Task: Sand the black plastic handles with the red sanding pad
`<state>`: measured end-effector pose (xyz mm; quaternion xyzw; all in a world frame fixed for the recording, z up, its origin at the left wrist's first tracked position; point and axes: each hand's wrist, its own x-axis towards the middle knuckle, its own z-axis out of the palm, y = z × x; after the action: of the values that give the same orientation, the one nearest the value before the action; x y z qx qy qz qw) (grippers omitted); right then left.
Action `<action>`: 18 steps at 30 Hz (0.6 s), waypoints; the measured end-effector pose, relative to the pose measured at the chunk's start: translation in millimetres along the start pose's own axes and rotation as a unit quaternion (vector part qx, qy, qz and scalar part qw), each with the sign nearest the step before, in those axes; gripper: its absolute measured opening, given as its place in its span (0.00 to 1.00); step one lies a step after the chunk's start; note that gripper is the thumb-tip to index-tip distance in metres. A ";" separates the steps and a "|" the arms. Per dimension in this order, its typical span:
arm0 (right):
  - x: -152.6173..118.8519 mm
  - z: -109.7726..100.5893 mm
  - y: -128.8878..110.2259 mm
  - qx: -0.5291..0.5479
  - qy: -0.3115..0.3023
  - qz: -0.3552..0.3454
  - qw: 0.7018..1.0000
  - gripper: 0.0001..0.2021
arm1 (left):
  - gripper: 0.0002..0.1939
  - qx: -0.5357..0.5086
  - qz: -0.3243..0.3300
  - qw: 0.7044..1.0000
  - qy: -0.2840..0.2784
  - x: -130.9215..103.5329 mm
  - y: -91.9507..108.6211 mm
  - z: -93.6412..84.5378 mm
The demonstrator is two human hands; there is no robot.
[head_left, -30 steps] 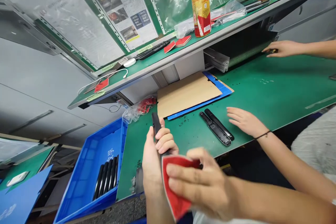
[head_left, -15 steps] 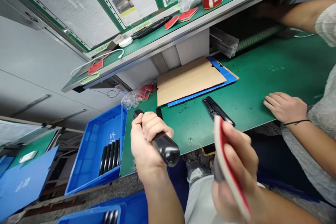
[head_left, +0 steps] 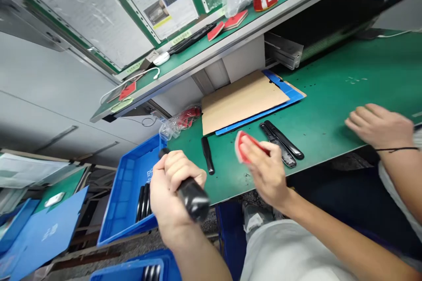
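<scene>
My left hand (head_left: 176, 180) is wrapped round a glossy black handle-like piece (head_left: 194, 202), its rounded end pointing down toward me. My right hand (head_left: 272, 178) grips a red pad with a whitish layer (head_left: 241, 145), fingers pressed on its red face, above the green bench and apart from the black piece. Between my hands a slim black part (head_left: 207, 156) lies on the bench. Just beyond my right hand rests a pair of long black shell halves (head_left: 283, 142), one showing its inside.
A blue bin (head_left: 114, 210) holding several black pieces stands left of the green bench (head_left: 329, 127). Cardboard (head_left: 244, 101) over a blue sheet lies at the back, beside a plastic bag (head_left: 180, 123). A co-worker's hand (head_left: 379, 127) rests at right. A shelf (head_left: 198, 61) overhangs the bench.
My right hand has moved forward and left with the red pad, out over the bench. My left hand has shifted slightly left and down. The co-worker's reaching arm has left the view.
</scene>
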<state>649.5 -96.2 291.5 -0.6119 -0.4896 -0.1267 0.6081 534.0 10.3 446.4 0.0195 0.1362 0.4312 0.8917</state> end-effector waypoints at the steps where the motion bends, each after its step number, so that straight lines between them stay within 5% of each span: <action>1: 3.5 -3.1 -3.5 -0.005 0.017 -0.023 1.000 0.25 | 0.16 -0.002 0.006 1.000 0.000 0.8 3.3 -0.4; 6: 14.9 -21.5 -31.2 0.019 0.015 -0.190 0.981 0.25 | 0.16 0.029 -0.005 1.000 -0.002 1.7 9.0 -4.1; 11: 10.8 -24.5 -58.1 0.233 -0.010 0.056 0.971 0.24 | 0.18 0.084 -0.007 0.996 -0.026 -0.2 5.1 -9.1; 13: 8.7 -23.4 -64.6 0.250 -0.014 0.082 0.965 0.25 | 0.17 0.085 -0.011 0.996 -0.031 -0.4 3.8 -9.2; 18: 11.6 -1.2 -46.2 0.142 -0.019 -0.120 0.982 0.25 | 0.18 0.018 -0.025 0.999 0.010 -3.4 5.2 -5.8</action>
<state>620.9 -102.3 329.1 -0.4583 -0.5840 -0.1167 0.6597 526.5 10.4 442.4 0.0274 0.1533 0.4064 0.9003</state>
